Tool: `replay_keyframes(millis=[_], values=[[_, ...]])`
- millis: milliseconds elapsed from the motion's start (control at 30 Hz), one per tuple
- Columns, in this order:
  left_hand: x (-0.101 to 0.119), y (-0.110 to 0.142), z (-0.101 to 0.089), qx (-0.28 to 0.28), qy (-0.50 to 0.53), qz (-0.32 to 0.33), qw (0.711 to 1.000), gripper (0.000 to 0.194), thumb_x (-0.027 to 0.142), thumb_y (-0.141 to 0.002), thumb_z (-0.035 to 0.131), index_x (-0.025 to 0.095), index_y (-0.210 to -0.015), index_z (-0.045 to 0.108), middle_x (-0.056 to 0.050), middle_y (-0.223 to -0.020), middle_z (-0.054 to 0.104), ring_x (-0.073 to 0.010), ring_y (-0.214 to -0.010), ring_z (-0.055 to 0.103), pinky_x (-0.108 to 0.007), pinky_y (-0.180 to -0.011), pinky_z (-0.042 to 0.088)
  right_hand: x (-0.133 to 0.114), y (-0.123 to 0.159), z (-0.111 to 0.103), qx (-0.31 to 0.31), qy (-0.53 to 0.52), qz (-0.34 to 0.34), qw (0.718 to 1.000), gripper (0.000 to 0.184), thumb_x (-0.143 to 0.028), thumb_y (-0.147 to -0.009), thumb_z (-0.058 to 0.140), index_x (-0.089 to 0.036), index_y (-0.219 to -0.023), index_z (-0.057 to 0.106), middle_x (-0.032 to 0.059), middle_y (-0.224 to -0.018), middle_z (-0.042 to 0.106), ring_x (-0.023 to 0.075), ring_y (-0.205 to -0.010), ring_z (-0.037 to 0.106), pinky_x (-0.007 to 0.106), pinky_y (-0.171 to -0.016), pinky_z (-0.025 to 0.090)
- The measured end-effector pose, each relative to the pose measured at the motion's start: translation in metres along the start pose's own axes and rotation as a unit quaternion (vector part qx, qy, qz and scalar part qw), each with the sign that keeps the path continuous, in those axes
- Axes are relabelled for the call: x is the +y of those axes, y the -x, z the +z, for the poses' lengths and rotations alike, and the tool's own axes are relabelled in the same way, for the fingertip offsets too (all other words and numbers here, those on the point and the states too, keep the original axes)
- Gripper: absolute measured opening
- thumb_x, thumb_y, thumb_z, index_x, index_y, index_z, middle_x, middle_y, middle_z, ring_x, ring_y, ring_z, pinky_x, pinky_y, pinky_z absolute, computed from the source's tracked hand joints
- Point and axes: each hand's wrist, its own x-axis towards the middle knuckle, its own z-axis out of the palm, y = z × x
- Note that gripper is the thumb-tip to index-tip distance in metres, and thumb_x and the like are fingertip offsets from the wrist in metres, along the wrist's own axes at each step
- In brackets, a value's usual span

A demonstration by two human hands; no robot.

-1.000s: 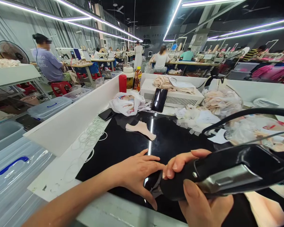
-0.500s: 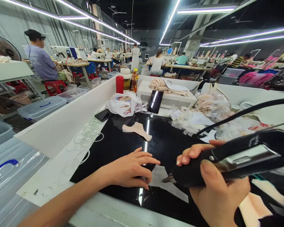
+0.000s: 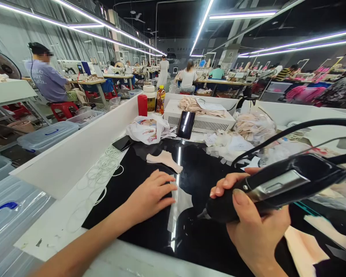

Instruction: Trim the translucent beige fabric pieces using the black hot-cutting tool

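Observation:
My left hand [image 3: 156,193] is over the shiny black sheet [image 3: 127,207], its fingers stretched out and a little apart. Its fingertips lie at the left edge of a thin translucent pattern-like piece [image 3: 182,204]; I cannot tell how firmly they press. Wrapped round a black corded hand-held cutting tool [image 3: 276,184] is my right hand [image 3: 256,227], thumb along the tool's side. The tool's narrow metal tip points left, just right of the translucent piece and apart from it. Farther back on the sheet lies a beige fabric piece [image 3: 165,160].
Pale elastic cords [image 3: 105,169] lie tangled at the left. A phone [image 3: 186,124] leans on a vented white box [image 3: 202,119] behind. A plastic bag [image 3: 148,129], bottles and fabric scraps line the back. More beige pieces [image 3: 304,246] lie right. Several people sit at sewing machines beyond.
The translucent piece has turned and shifted left and away from the tool tip. My left hand has moved slightly up and left. The right hand with the tool has shifted slightly left.

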Motion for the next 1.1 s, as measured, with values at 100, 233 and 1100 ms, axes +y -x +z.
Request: replay_keyframes(millis=[100,233,1100], values=[[0.006,-0.001,0.005,-0.084,0.087,0.021,0.992,0.053,0.047,-0.091,0.079,0.022,-0.136,0.067,-0.012,-0.141,0.065,-0.0303,-0.133,0.057,-0.052,-0.119,0.042,0.005,0.001,0.006,0.006,0.001,-0.001,1.000,0.036,-0.026,-0.087,0.082,-0.027,-0.116,0.060,-0.0034,-0.083,0.067,0.0168,-0.066,0.066,0.037,-0.065,0.059],[0.005,0.000,0.007,-0.150,0.110,0.016,0.982,0.068,0.059,-0.085,0.081,0.027,-0.143,0.064,-0.011,-0.153,0.058,-0.0375,-0.146,0.046,-0.067,-0.125,0.021,0.011,0.000,0.014,0.004,-0.007,-0.008,1.000,0.039,-0.025,-0.086,0.082,-0.028,-0.116,0.058,-0.0044,-0.083,0.068,0.0155,-0.064,0.067,0.034,-0.064,0.059],[0.006,0.000,0.008,-0.166,0.113,0.013,0.980,0.078,0.065,-0.079,0.083,0.031,-0.146,0.061,-0.010,-0.154,0.057,-0.0385,-0.145,0.047,-0.065,-0.125,0.021,0.019,0.000,0.021,0.006,-0.015,-0.008,1.000,0.038,-0.022,-0.088,0.081,-0.028,-0.117,0.058,-0.0048,-0.085,0.068,0.0147,-0.064,0.067,0.034,-0.065,0.060]])
